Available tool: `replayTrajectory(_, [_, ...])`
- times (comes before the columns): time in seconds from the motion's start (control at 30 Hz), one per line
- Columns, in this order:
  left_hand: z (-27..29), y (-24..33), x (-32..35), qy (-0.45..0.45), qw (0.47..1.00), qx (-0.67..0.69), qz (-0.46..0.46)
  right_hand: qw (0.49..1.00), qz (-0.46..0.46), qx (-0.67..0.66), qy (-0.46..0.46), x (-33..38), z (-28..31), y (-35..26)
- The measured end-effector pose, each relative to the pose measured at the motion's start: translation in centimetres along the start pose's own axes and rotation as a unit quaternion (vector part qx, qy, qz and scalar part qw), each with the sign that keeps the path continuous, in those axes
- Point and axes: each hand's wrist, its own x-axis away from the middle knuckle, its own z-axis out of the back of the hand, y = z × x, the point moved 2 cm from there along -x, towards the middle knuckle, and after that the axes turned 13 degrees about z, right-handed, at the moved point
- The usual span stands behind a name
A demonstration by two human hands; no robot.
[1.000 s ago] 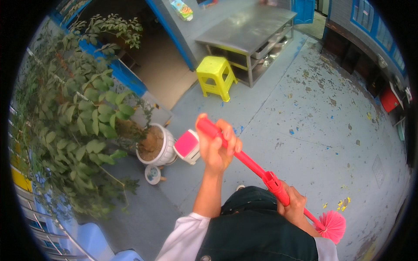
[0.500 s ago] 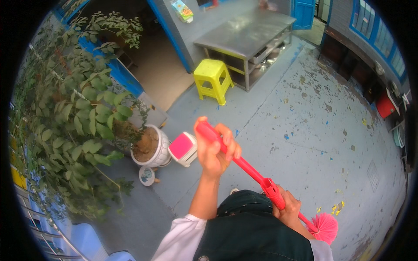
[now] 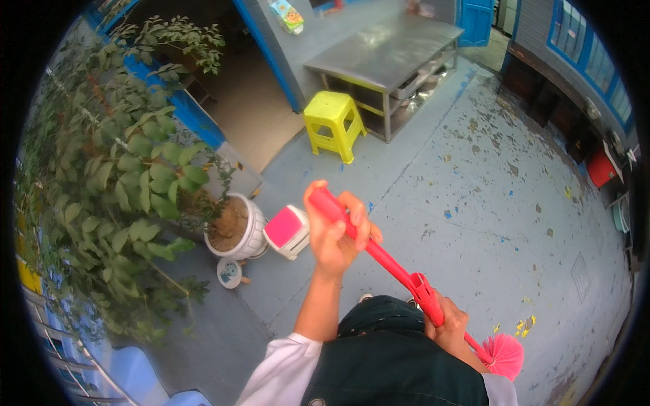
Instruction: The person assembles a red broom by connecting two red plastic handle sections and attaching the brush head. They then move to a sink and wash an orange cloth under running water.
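Note:
A red long-handled brush (image 3: 387, 259) runs slantwise in front of my body, from upper left to lower right. My left hand (image 3: 338, 233) wraps round its upper end, palm turned toward me and fingers curled over the tube. Farther down, my right hand (image 3: 447, 323) grips the handle just below a wider, slotted sleeve (image 3: 423, 296). Past my right forearm shows the brush's round head of pink bristles (image 3: 504, 356); the forearm hides part of the lower handle. Whether the bristles touch the floor I cannot tell.
To the left stand a leafy potted tree (image 3: 248, 230), a small white stool with a pink top (image 3: 287, 230) and a small round stool (image 3: 229, 273). Ahead are a yellow plastic stool (image 3: 333, 122) and a steel table (image 3: 389, 54). The grey floor (image 3: 467, 203) has peeling paint.
The view has shifted very slightly. Both hands keep their holds on the brush, and its bristle head sits a touch lower and further left in view.

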Motion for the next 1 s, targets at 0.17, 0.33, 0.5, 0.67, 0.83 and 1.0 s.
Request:
replayTrajectory(0.17, [-0.1, -0.1, -0.4, 0.020, 0.997, 0.066, 0.028, 1.000, -0.023, -0.019, -0.010, -0.3, 0.0, -0.3])
replayTrajectory(0.33, [-0.8, -0.4, -0.7, 0.167, 0.985, -0.046, 0.022, 0.992, -0.089, -0.077, -0.054, -0.7, 0.1, -0.5])
replayTrajectory(0.5, [-0.6, -0.5, -1.2, 0.155, 0.986, -0.057, 0.014, 0.975, -0.154, -0.135, -0.080, -1.1, 0.4, -0.2])
replayTrajectory(0.67, [0.0, -0.7, -1.4, 0.099, 0.994, -0.051, 0.022, 0.959, -0.197, -0.166, -0.119, -1.2, 0.6, 0.2])
replayTrajectory(0.83, [0.1, -1.1, -1.8, 0.106, 0.991, -0.073, 0.021, 0.945, -0.207, -0.220, -0.129, -1.1, 0.5, 0.9])
replayTrajectory(1.0, [0.4, -1.3, -2.2, 0.085, 0.992, -0.084, 0.030, 0.911, -0.263, -0.271, -0.167, -1.0, 0.4, 1.9])
